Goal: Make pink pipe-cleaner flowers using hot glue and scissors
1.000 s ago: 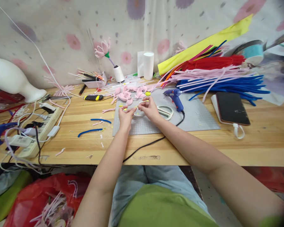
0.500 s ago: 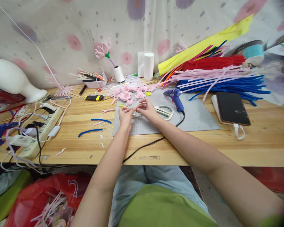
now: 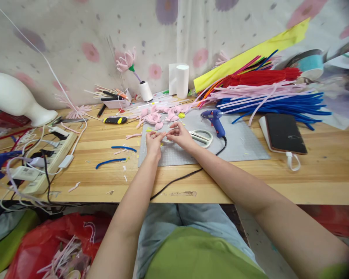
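My left hand (image 3: 154,143) and my right hand (image 3: 180,137) meet over the left part of the grey cutting mat (image 3: 238,149). The fingers of both are closed in a pinch, tips nearly touching; what lies between them is too small to make out. Just beyond the fingertips lie pink fuzzy petal shapes (image 3: 153,117) and a small yellow piece (image 3: 181,115). White-handled scissors (image 3: 206,138) rest on the mat, partly hidden by my right hand. Right of them lies a blue glue gun (image 3: 217,123).
Bundles of blue pipe cleaners (image 3: 296,105) and red ones (image 3: 261,78) lie back right, behind a black power bank-like slab (image 3: 286,133). A pink flower (image 3: 126,62) stands in a white spool (image 3: 146,91). A power strip (image 3: 56,155) with tangled cables is at left.
My hands have shifted very slightly, with the fingertips a little farther apart. The things on the table lie as before.
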{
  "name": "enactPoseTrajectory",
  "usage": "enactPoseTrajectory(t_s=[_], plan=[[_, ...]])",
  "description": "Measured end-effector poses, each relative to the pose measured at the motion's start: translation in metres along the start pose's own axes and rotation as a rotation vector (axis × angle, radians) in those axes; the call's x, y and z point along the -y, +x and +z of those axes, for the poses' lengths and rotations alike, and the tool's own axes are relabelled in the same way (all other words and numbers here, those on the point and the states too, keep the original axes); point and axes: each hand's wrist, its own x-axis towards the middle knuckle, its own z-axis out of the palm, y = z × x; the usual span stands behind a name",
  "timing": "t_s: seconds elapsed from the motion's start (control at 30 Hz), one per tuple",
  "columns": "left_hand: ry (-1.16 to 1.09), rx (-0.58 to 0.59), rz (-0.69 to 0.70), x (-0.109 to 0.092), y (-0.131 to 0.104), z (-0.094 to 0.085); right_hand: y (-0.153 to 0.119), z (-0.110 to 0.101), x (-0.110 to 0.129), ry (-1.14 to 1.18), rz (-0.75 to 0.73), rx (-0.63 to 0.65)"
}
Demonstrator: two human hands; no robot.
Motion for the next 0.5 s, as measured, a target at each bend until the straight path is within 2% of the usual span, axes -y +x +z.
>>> enactPoseTrajectory(t_s=[0.17,0.5], plan=[[0.068,-0.012,-0.006,0.0007,0.0009,-0.0014,-0.0007,0.0009,-0.0007,-0.04,-0.01,-0.038],[0.112,0.043,0.046,0.0011,-0.0033,0.0001,0.0021,0.0009,-0.0041,-0.009,-0.02,-0.083]])
